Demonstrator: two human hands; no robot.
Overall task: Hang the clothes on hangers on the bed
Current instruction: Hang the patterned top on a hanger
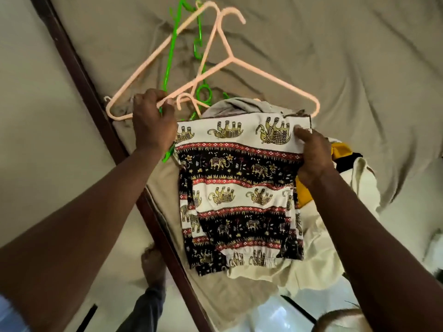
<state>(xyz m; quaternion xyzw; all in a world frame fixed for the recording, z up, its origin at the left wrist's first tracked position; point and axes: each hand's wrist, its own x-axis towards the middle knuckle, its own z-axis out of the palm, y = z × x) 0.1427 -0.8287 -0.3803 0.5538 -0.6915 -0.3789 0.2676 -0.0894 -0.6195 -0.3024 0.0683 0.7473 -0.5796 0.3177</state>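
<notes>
Holds folded elephant-print trousers (239, 188) over a clothes pile (335, 236), top right corner pinched by right hand (311, 156), top left corner at left hand (153, 125) curled round a peach hanger (275, 76), above rumpled beige bedsheet (335, 56) and dark wooden bed frame (79, 68)

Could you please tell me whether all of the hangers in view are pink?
No, a green hanger shows among the pink hangers above the elephant-print garment.

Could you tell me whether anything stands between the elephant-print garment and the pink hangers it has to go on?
Nothing lies between them: the left hand grips a pink hanger right beside the elephant-print garment, which the right hand pinches. However, a green hanger is tangled among the pink ones and may snag.
</notes>
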